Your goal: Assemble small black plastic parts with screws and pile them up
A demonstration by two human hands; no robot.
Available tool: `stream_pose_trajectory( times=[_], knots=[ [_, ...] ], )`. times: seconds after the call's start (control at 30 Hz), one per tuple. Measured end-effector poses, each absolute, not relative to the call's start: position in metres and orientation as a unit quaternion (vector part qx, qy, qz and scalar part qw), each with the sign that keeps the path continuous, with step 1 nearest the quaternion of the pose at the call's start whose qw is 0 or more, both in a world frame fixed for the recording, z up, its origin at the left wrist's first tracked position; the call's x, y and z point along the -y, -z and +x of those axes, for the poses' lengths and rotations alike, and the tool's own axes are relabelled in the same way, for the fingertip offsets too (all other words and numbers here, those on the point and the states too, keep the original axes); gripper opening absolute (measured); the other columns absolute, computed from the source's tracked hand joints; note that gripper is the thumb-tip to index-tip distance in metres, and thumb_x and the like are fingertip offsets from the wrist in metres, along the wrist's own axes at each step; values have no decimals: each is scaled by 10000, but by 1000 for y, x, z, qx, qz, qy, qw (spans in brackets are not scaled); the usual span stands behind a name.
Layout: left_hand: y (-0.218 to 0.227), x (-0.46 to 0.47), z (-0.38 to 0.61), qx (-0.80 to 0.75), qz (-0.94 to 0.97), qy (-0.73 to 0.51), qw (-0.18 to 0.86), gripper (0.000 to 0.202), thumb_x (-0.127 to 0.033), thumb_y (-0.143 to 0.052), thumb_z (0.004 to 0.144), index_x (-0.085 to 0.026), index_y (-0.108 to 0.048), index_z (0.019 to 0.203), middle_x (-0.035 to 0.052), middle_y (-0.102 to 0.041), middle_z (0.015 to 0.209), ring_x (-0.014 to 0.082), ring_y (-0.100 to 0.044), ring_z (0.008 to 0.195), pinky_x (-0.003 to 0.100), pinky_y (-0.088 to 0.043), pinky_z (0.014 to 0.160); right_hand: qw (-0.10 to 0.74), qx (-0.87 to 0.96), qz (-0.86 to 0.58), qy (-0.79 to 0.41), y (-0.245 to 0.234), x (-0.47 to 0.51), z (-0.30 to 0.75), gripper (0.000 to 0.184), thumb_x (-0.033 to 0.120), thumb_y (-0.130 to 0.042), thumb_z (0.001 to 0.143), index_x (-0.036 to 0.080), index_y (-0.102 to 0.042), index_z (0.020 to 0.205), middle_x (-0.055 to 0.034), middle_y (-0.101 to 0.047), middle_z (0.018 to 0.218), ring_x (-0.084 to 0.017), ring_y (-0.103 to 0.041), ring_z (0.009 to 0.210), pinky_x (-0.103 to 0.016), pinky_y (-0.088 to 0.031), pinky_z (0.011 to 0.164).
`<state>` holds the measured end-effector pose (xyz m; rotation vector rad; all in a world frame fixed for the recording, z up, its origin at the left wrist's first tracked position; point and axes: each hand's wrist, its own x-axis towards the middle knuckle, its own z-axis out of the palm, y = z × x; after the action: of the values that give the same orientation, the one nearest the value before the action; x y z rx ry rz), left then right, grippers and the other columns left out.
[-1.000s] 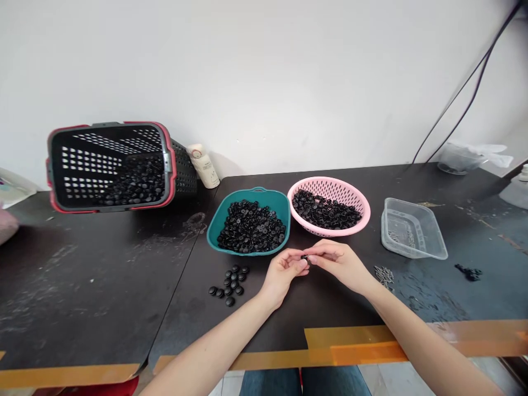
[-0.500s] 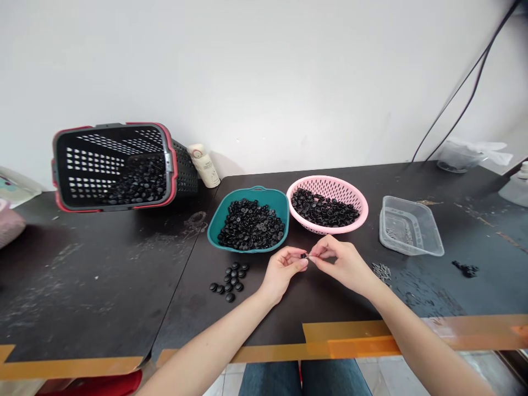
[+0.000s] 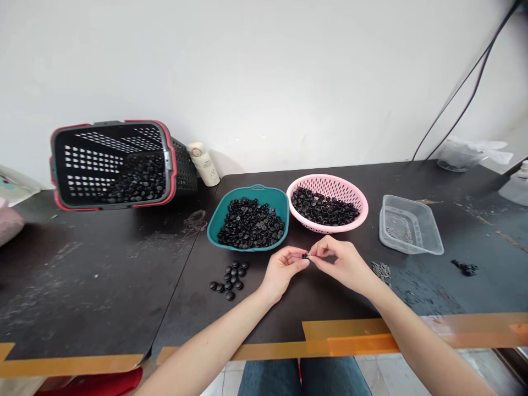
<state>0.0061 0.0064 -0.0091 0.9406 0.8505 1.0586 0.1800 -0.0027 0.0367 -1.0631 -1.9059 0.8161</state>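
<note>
The left hand [image 3: 284,269] is curled narrow, its thumb and fingertips closed on a small black part [image 3: 304,256], a matte plastic piece too small to make out in detail. The right hand [image 3: 340,265] meets it from the other side in a tight pinch, thumb and forefinger at the part's edge. Whether they also hold a second, thinner piece is too small to tell. Both hands hang just above the dark table [image 3: 94,297], its surface scuffed and chalky.

Just ahead of the left hand sits a teal tray [image 3: 270,193], a rounded plastic square heaped with matte black discs [image 3: 250,224]. Ahead of the right hand, right beside the tray, a round pink colander [image 3: 363,212] of perforated plastic holds more discs. Near the left hand, on the table, lies a small loose cluster of discs [image 3: 234,273].

Beyond the right hand is a scatter of small grey metal bits [image 3: 381,270]. Further right stands a clear plastic tub [image 3: 410,225], thin-walled and angular, and past it lies a black clump [image 3: 465,268]. Well left of the hands, a black lattice basket [image 3: 167,159] with a red rim lies on its side, discs piled inside. A cream bottle [image 3: 203,165] leans just beside it. Orange tape [image 3: 350,344] runs along the table edge below the wrists.
</note>
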Motion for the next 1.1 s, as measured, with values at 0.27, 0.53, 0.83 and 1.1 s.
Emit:
stream_pose_trajectory(
  times=[0.27,0.53,0.83,1.1],
  knots=[
    [12,-6,6,-373,413,-464,689,252,-226,-808,623,-156,-704,841,5,-666,771,80,-596,709,216,-473,736,387,764,-423,-297,-38,2,180,126,159,-581,821,212,-489,753,6,-656,815,-128,-605,717,-262,-507,713],
    [10,-8,5,-359,396,-444,719,319,-302,-780,673,-130,-678,922,52,-707,819,109,-648,695,261,-512,761,341,787,-449,-249,-39,2,185,95,267,-590,834,222,-614,915,-24,-671,852,-156,-606,710,-291,-509,678],
    [10,-9,2,-351,405,-437,722,319,-402,-686,768,-135,-637,934,65,-702,853,97,-638,675,248,-517,728,249,746,-611,-90,-73,-74,226,137,327,-601,794,227,-693,775,-15,-710,819,-198,-632,757,-299,-460,683],
    [4,-11,-2,-327,384,-431,748,367,-379,-750,700,-138,-640,954,66,-685,899,98,-633,690,265,-519,754,152,750,-631,-124,-59,-107,208,86,290,-665,719,215,-695,690,-14,-699,696,-214,-645,700,-314,-467,656]
  ],
)
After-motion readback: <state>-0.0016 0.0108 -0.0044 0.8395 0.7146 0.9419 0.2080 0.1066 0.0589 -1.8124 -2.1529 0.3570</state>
